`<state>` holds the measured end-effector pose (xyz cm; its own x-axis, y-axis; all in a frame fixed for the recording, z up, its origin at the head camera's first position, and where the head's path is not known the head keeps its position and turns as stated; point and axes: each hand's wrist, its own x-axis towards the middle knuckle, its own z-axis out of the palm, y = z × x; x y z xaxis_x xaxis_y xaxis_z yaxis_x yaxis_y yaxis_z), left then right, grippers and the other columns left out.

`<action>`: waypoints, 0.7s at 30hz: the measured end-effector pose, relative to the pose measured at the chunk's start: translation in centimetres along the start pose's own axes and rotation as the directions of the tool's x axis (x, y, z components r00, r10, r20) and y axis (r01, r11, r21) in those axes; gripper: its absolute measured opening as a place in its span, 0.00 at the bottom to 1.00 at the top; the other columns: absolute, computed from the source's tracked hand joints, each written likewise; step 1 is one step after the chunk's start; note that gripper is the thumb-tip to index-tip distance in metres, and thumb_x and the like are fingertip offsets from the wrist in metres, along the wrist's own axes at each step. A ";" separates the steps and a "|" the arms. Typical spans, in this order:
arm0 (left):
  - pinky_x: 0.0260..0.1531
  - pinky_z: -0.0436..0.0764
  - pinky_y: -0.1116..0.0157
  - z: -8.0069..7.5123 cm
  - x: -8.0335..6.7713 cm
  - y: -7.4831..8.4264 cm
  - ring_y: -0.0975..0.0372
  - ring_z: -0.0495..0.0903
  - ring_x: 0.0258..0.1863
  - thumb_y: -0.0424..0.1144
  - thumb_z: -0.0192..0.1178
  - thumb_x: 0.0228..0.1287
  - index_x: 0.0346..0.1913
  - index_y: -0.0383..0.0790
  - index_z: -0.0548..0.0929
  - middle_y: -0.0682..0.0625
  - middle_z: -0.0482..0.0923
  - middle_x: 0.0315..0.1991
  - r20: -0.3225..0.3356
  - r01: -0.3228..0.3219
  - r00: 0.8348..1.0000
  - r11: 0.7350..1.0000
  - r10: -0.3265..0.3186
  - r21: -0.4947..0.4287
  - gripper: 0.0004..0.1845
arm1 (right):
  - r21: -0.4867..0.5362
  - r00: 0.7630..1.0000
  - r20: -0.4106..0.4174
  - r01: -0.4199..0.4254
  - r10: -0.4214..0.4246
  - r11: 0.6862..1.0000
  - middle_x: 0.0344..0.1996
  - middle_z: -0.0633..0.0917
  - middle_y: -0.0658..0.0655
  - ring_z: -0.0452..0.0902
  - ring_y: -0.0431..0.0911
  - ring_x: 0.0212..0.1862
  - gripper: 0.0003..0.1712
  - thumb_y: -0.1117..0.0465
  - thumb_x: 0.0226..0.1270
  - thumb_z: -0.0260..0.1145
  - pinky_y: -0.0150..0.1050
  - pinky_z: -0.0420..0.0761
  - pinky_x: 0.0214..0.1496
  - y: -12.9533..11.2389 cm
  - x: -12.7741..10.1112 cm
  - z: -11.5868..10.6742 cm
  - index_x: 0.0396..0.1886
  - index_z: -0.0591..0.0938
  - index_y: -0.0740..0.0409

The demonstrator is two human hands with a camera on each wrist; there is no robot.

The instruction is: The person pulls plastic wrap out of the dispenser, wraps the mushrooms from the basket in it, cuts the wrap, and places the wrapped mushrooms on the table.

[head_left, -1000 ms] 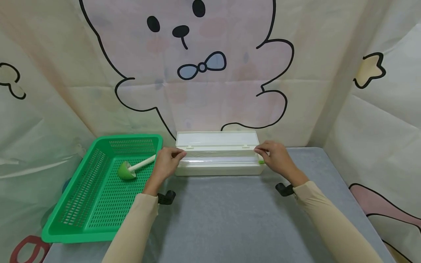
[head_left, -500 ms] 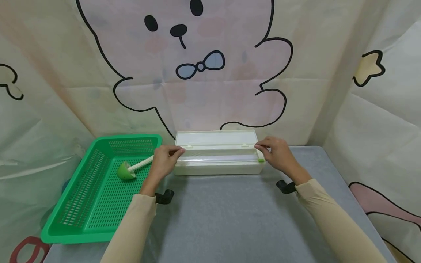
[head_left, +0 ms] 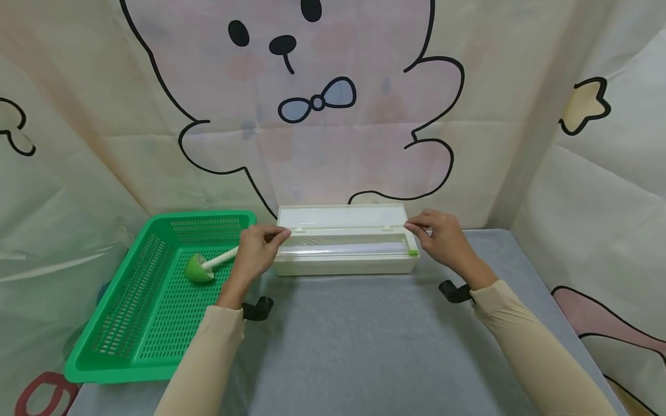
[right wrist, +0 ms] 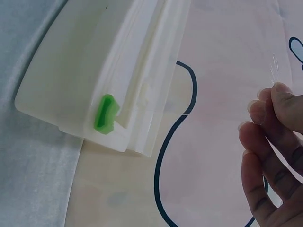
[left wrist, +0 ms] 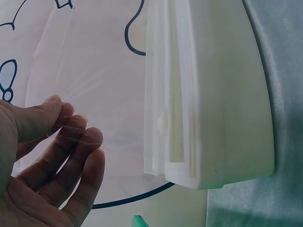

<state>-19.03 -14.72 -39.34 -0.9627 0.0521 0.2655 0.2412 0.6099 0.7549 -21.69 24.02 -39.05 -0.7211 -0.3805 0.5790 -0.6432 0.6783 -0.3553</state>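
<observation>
A long white cling film dispenser (head_left: 343,266) sits near the back of the table, its lid (head_left: 340,216) raised and leaning back. Thumb and fingers of my left hand (head_left: 254,248) pinch one corner of the clear cling film (right wrist: 274,70) near the dispenser's left end. My right hand (head_left: 444,240) pinches the film's opposite corner beside the right end. Thin creases run from the pinched spots, and the film stretches between both hands, almost invisible. A small green slider (right wrist: 107,114) sits at the dispenser's right end.
To the left stands a green perforated basket (head_left: 151,370), with a green ladle (head_left: 199,269) with a white handle lying in it. The grey tabletop (head_left: 348,346) extends in front of the dispenser. A printed cloth (head_left: 364,162) hangs close behind.
Both hands have risen a little and spread slightly apart, keeping hold of the cling film. The dispenser, basket and ladle stay put.
</observation>
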 end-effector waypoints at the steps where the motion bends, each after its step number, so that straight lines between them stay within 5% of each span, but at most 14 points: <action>1: 0.38 0.84 0.51 -0.1 0.0 0.1 0.51 0.84 0.39 0.40 0.64 0.73 0.47 0.34 0.90 0.41 0.87 0.40 0.001 0.001 1.000 1.000 -0.001 -0.001 0.12 | -0.001 1.000 -0.001 0.001 -0.001 1.000 0.26 0.85 0.55 0.82 0.49 0.30 0.02 0.71 0.62 0.74 0.50 0.82 0.32 -0.1 0.0 -0.1 0.34 0.90 0.66; 21: 0.41 0.85 0.50 -1.1 -0.2 1.1 0.50 0.86 0.40 0.38 0.65 0.72 0.46 0.33 0.90 0.41 0.87 0.40 -0.021 -0.081 0.997 0.996 0.080 -0.026 0.11 | -0.014 0.999 -0.029 -0.022 0.022 1.000 0.28 0.86 0.57 0.80 0.48 0.30 0.03 0.72 0.64 0.72 0.47 0.80 0.30 -1.5 0.7 -1.6 0.36 0.90 0.67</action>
<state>-18.47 -14.92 -37.92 -0.9374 0.0840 0.3379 0.3213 0.5828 0.7464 -20.81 23.75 -36.93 -0.7272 -0.3471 0.5922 -0.6233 0.6953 -0.3579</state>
